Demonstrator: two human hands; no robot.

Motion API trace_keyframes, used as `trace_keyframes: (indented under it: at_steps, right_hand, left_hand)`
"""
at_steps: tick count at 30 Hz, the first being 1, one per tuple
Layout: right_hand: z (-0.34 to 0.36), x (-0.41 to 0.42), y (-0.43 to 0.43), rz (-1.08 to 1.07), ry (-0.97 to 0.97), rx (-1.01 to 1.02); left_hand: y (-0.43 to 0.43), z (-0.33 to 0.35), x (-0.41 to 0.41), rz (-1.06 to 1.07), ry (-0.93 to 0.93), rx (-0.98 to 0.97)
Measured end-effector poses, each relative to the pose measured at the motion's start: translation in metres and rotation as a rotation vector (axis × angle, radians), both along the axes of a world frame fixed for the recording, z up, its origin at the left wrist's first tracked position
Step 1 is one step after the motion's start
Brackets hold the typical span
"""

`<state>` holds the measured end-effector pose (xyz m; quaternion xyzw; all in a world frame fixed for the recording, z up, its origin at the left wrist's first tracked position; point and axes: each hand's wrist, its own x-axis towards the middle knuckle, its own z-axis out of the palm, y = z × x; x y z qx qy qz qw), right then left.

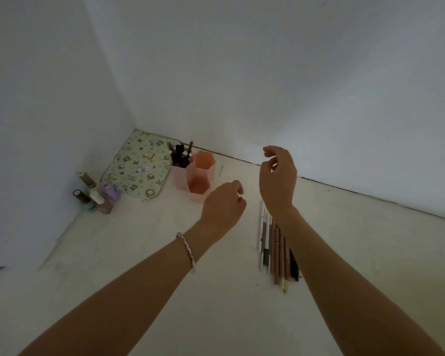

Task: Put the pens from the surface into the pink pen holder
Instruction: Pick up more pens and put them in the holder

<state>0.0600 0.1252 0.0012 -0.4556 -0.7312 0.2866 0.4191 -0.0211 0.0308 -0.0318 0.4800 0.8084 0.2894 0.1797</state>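
Surface (139,265): off-white, matt, faintly scuffed on the near left. I cannot tell the material.

Walls (267,73): white, matt, smooth, paint-like.

Pink pen holder (190,176), far centre: hexagonal tubes, plastic by the look, smooth with a soft satin finish. I note the far-right tube reads more orange and slightly translucent.

Pens (274,249), near right: smooth slim barrels, plastic-looking. The white and grey ones show a low sheen, the brown ones are duller.

Mat (136,168), far left: printed floral cloth, matt, with a bound edge.

Bottles (98,195), left: glossy, glass-like bodies; one cap is gold-toned and metallic-looking.

Bracelet (186,249): pale, braided or beaded. I cannot tell whether it is metal or cord.
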Motion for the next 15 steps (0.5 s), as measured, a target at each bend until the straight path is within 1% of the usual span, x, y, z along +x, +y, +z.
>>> trace_keyframes:
  at_steps: [2,4,10,15]
  right_hand:
    - [-0.001,0.017,0.005,-0.019,-0.019,-0.054]
    - [-0.001,0.034,0.010,-0.028,-0.046,-0.103]
    - [-0.010,0.081,0.017,-0.026,-0.077,-0.155]
    - [-0.021,0.098,0.019,-0.018,-0.083,-0.203]
  left_hand:
    - [0.007,-0.018,0.021,0.025,-0.057,-0.146]
    - [0.017,-0.029,0.038,0.057,-0.092,-0.219]
    - [0.043,-0.044,0.070,0.055,-0.036,-0.295]
    - [0.044,-0.045,0.081,0.088,-0.015,-0.344]
